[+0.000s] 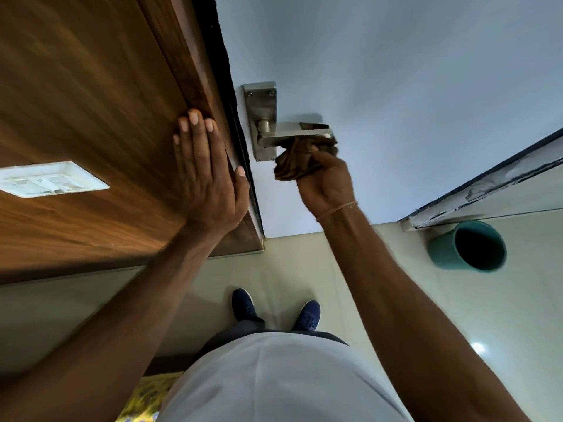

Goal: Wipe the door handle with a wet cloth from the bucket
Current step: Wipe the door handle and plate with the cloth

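Note:
A steel lever door handle (286, 135) on a steel backplate (261, 102) is fixed to the pale blue door (396, 86). My right hand (327, 181) grips a bunched brown cloth (297, 161) pressed against the underside and outer end of the lever. My left hand (207, 172) lies flat with fingers spread on the brown wooden frame (106, 117), just left of the door edge. A teal bucket (469, 246) stands on the floor to the right, away from both hands.
A white switch plate (51, 179) sits on the wooden panel at the left. My dark blue shoes (275, 310) stand on the pale tiled floor (457, 315). A worn door sill (487, 187) runs along the right, above the bucket.

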Tool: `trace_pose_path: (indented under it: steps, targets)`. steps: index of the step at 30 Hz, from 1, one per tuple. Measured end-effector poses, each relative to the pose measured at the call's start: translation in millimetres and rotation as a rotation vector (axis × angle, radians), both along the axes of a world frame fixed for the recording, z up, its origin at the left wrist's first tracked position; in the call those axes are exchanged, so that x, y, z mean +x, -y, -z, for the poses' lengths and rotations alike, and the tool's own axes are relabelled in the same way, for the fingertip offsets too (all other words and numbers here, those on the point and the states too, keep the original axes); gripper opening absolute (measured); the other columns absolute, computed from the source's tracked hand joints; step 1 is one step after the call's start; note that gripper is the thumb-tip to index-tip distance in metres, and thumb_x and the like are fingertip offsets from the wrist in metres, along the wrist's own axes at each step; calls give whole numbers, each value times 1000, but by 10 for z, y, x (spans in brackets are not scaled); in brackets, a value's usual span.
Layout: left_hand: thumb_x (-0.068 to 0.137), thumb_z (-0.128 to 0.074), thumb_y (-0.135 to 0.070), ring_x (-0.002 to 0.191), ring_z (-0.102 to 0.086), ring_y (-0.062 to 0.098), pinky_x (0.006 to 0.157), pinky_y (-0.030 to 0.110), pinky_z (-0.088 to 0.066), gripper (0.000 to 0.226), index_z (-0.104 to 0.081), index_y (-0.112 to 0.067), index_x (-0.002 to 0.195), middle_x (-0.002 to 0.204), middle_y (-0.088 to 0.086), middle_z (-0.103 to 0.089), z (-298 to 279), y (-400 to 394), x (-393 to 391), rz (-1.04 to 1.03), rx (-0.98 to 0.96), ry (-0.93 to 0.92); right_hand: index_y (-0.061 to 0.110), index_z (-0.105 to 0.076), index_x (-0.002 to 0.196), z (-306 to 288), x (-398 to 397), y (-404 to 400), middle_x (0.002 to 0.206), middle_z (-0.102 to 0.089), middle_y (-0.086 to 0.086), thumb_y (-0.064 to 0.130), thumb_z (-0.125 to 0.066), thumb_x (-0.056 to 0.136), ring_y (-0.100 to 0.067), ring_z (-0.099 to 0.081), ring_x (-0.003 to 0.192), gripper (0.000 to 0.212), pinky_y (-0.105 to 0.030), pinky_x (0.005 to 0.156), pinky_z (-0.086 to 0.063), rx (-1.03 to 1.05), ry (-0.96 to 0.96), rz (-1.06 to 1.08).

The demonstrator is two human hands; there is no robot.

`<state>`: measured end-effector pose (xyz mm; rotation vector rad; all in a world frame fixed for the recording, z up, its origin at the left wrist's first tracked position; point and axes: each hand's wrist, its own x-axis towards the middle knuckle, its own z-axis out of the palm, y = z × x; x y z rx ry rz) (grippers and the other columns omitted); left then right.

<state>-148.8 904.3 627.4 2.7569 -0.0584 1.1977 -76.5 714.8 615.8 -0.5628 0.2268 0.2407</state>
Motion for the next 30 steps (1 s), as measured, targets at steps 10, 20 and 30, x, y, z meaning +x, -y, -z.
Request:
trace_pose_path:
  steps: [10, 20, 30]
  targets:
    - [101, -58, -23, 159, -26, 50, 134, 59, -23, 78, -25, 10, 164, 168, 36, -31, -10, -44, -15, 21, 7, -24, 5, -56, 132, -89, 38, -156, 114, -57, -24, -15, -62, 72, -44, -56, 105, 64, -56, 109, -42, 39, -72, -87]
    - [105, -51, -27, 160, -24, 47, 135, 56, -22, 74, -26, 9, 164, 167, 34, -33, -22, -98, -25, 19, 24, -20, 8, -55, 140, -234, -32, -539, 108, -61, -20, -17, -34, 88, -32, -66, 88, 62, -41, 76, -64, -17, -173, -115]
    - [102, -54, -24, 159, -24, 49, 135, 56, -20, 77, -24, 10, 164, 167, 36, -32, -15, -72, -15, 14, 27, -8, 4, -52, 141, -140, 103, 46, 136, -55, -30, -13, -48, 75, -51, -53, 130, 68, -69, 119, -38, -36, -10, -170]
